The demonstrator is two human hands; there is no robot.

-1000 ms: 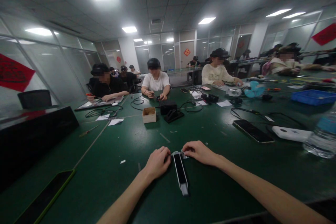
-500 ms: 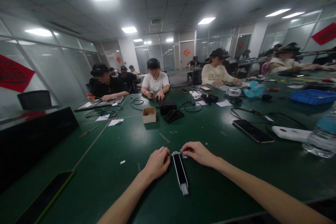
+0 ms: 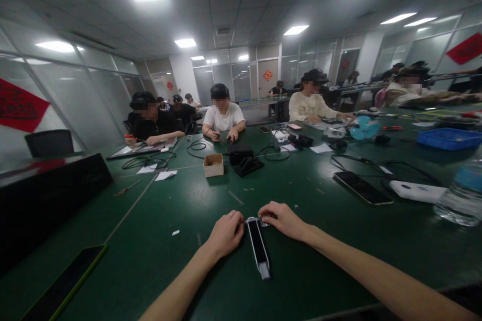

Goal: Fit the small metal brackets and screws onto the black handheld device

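Shifted right hand (image 3: 284, 218) slightly leftward since a second ago; kept left hand (image 3: 227, 233) nearly in place. Resting hands apart, either side of narrow black-faced strip (image 3: 258, 245), lying on green table (image 3: 301, 283). Cannot tell grip of either hand, with fingertips partly hidden. Unable to make out small pale piece (image 3: 266, 224) at right fingertips. Losing water bottle (image 3: 461, 198) past right edge, green-edged slab (image 3: 63, 282) past bottom.

R hand (image 3: 282, 216) is partly covering a sm. grey piece (image 3: 265, 223), so its shape is not showing well. L hand (image 3: 227, 233) is hiding its own grip. Bottle (image 3: 462, 194) (R) and green-edged device (image 3: 65, 281) (L) are being cut off by pic edges.
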